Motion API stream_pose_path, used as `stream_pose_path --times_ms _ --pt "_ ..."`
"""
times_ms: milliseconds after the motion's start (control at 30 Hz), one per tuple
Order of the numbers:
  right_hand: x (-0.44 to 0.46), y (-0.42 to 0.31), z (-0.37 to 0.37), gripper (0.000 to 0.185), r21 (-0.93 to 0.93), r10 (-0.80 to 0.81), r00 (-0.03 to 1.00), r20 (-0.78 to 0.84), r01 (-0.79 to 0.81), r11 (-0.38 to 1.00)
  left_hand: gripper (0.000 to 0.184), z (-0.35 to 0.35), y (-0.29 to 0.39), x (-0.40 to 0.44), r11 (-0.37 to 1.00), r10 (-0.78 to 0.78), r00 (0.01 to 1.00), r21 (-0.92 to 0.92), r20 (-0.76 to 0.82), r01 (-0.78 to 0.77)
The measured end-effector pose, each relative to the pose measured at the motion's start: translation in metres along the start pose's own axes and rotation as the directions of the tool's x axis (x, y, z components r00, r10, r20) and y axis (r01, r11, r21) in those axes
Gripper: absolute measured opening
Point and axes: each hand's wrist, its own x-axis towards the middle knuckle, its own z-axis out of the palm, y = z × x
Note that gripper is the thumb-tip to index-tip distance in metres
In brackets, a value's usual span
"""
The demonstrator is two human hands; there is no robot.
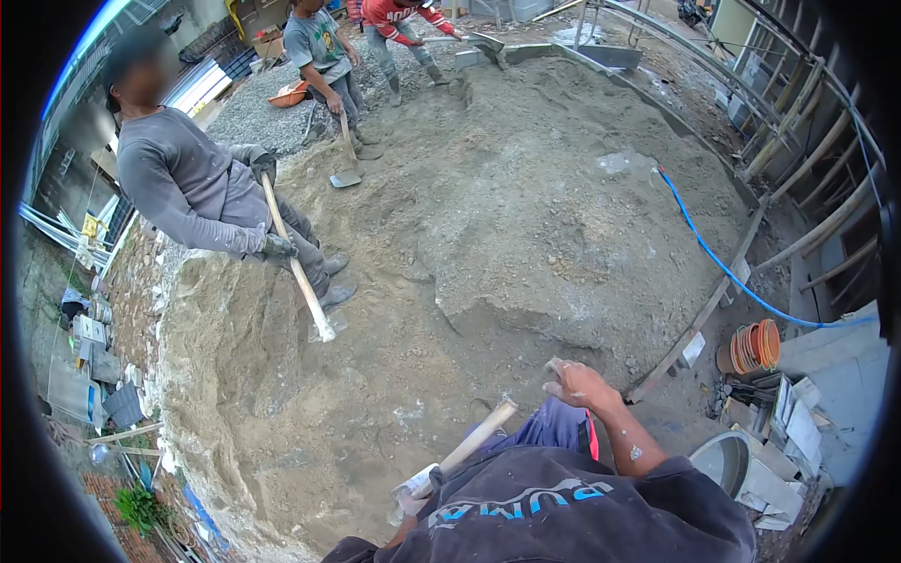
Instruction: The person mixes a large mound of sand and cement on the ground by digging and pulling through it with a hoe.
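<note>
My right hand [577, 383] is raised over the sandy mound, holding nothing, its fingers loosely bent and dusted with pale powder. A pale wooden handle [479, 434] slants across my lap, its upper end beneath and left of that hand and apart from it. At its lower left, my left hand [409, 504] is closed around the handle near a whitish, cement-smeared part; my dark shirt hides some of the fingers. The tool's head is not clearly visible. Ahead lies the broad heap of grey-brown sand mix [535, 225], with a wet patch [619, 163] on it.
At left, a co-worker [188, 178] grips a long-handled tool [298, 267]. Another person [324, 56] holds a shovel [345, 176]; a third, in red sleeves [405, 21], works beyond. A blue hose [699, 239] crosses the right edge, near stacked orange buckets [755, 345] and bamboo poles [826, 216].
</note>
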Motion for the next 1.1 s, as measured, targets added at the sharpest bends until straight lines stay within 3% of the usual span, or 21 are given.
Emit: stream_pose_path --times_ms 100,300,400,500,600,700,800,933,1100 --pt "-0.007 -0.015 0.013 0.045 0.004 0.053 0.987 0.153 -0.054 0.999 0.03 0.006 0.001 0.001 0.999 -0.023 0.999 0.037 0.031 0.022" --pt "-0.011 0.0 0.023 0.042 0.066 0.021 0.998 0.057 -0.025 0.997 0.031 0.033 0.003 0.0 0.995 -0.028 0.995 0.099 0.094 0.019" --pt "-0.001 -0.002 0.013 0.039 0.178 -0.051 0.993 -0.107 0.07 0.981 0.032 0.053 0.003 -0.005 0.993 -0.01 0.992 0.12 0.128 -0.005" --pt "0.007 -0.041 -0.019 0.04 0.316 -0.052 0.994 -0.097 0.08 0.946 0.034 0.07 0.009 0.008 0.998 0.001 0.992 0.069 0.129 -0.01" --pt "0.02 -0.064 -0.027 0.037 0.349 -0.215 0.975 -0.051 0.219 0.911 0.035 0.096 -0.011 -0.022 0.995 0.077 0.993 0.051 0.09 -0.082" --pt "0.036 -0.07 -0.017 0.04 0.293 -0.363 0.93 0.055 0.333 0.896 0.036 0.101 -0.011 -0.005 1.0 0.014 0.997 0.0 0.071 -0.014" --pt "0.063 -0.053 -0.021 0.042 0.208 -0.349 0.853 0.388 0.288 0.935 0.036 0.11 -0.031 -0.008 0.998 0.059 0.998 -0.013 0.007 -0.059" --pt "0.096 -0.008 -0.038 0.043 0.158 -0.443 0.86 0.254 0.415 0.896 0.032 0.142 -0.071 -0.036 0.993 0.118 0.988 0.017 -0.103 -0.117" --pt "0.118 0.035 -0.091 0.041 0.034 -0.468 0.771 0.432 0.505 0.862 0.021 0.171 -0.118 -0.041 0.97 0.233 0.971 -0.055 -0.052 -0.236"
